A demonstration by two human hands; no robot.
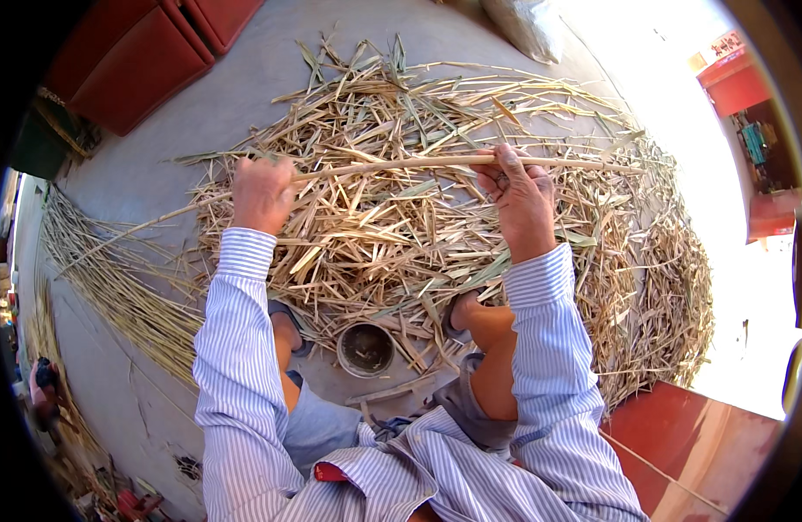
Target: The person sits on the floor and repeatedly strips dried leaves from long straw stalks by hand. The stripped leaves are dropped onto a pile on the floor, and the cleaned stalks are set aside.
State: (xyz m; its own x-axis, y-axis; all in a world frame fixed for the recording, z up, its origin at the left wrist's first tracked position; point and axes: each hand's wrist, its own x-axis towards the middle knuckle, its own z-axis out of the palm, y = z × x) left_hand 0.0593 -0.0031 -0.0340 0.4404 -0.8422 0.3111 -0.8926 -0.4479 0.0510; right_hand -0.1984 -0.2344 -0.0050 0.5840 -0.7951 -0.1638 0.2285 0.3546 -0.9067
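Observation:
A long, pale reed-like stalk runs crosswise in front of me above a heap of dry leaf sheaths. My left hand is closed in a fist round it, with a bit of green leaf showing at the fingers. My right hand pinches the same stalk between thumb and fingers farther right, palm partly turned up. Past the right hand the stalk carries on over the heap. A thinner length slants down left from my left fist toward a bundle of stalks; whether it is the same piece I cannot tell.
A bundle of thin stalks lies on the grey floor at left. Between my sandalled feet stands a small round bowl with dark contents. Red furniture is at the upper left, a pale sack at the top, a red board at lower right.

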